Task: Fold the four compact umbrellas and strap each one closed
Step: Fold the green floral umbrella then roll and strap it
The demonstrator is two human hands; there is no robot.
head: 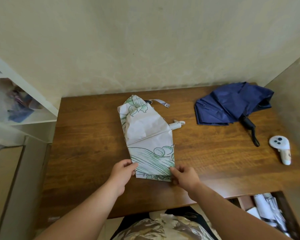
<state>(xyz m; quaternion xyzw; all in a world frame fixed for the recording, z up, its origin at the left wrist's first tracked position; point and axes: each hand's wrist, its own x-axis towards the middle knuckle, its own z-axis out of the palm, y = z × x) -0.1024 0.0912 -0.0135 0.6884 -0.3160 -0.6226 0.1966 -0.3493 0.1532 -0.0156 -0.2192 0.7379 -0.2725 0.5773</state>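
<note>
Both hands' fingers pinch the white umbrella point(149, 135): left hand point(123, 172), right hand point(184, 175); no writing legible

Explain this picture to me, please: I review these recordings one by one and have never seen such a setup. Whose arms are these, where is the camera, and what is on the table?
There is no machine here. A person wears a wide-angle camera on the head, looking down at their own bare arms. On the wooden table lies a white umbrella with green drawings, its strap loose at the far end. The left hand and the right hand each pinch its near edge. Further right lie a crumpled navy umbrella, unstrapped, and a white handheld controller.
</note>
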